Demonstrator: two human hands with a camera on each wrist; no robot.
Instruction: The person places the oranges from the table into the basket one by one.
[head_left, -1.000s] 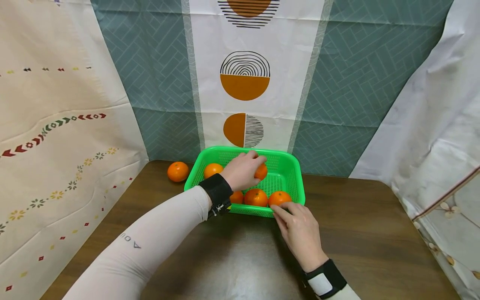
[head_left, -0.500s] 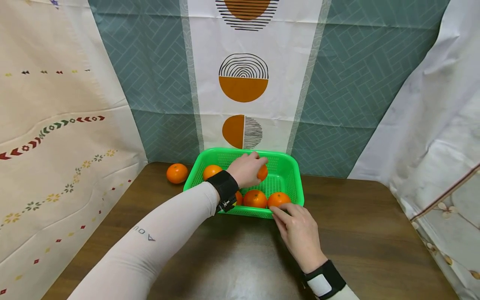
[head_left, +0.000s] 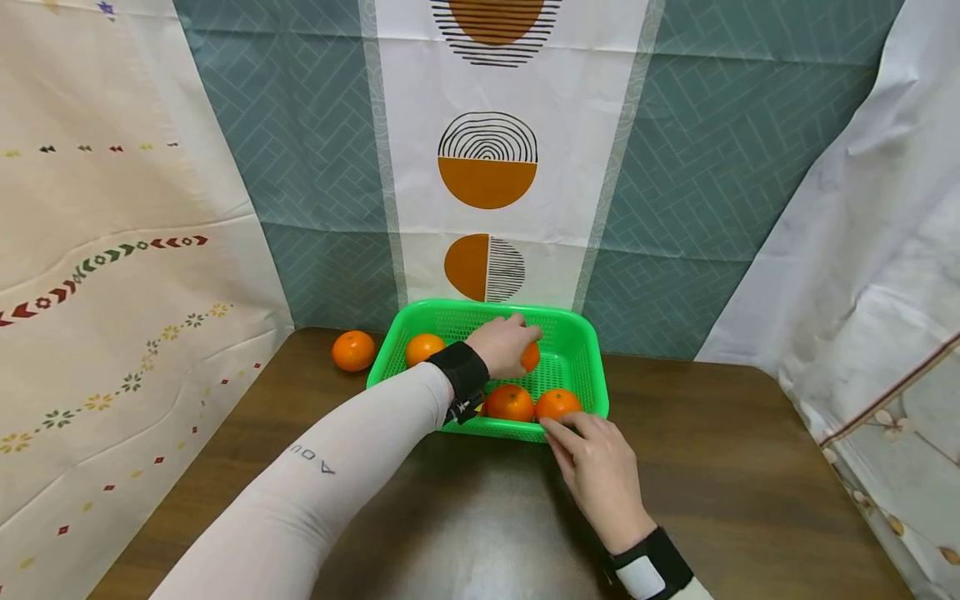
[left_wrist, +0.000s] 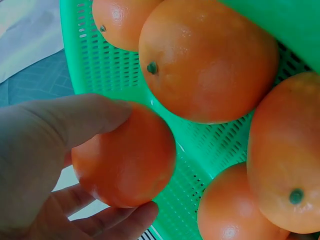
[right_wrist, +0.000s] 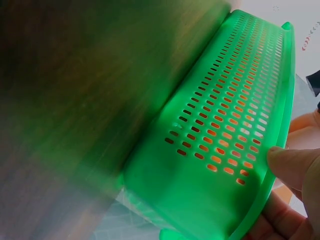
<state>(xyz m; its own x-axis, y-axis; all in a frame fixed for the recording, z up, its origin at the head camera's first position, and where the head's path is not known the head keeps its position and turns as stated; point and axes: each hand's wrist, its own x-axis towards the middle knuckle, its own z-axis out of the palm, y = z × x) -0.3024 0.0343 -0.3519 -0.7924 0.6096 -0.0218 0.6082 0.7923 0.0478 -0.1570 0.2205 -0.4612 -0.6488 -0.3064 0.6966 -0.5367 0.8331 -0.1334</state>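
My left hand (head_left: 504,347) is inside the green plastic basket (head_left: 577,333), gripping an orange (left_wrist: 130,160) between thumb and fingers. In the left wrist view the thumb lies over the top of that fruit and the fingertips curl beneath it. My right hand (head_left: 600,471) pinches the basket's near rim at the right front corner, its thumb on the outside wall (right_wrist: 215,150). Along the basket's front sit several oranges, among them one in the middle (head_left: 510,403) and one at the right (head_left: 557,404). Another orange (head_left: 424,348) lies at the back left, and my left wrist hides part of the row.
A single orange (head_left: 353,351) sits on the brown wooden table (head_left: 712,450), left of the basket. Patterned cloth (head_left: 667,208) hangs close behind the table. Pale fabric (head_left: 150,333) borders the left side, and white fabric (head_left: 885,292) the right.
My left hand has shifted slightly right and nearer inside the basket, still holding the orange. The right hand keeps its place on the rim. The head view has tilted up a little.
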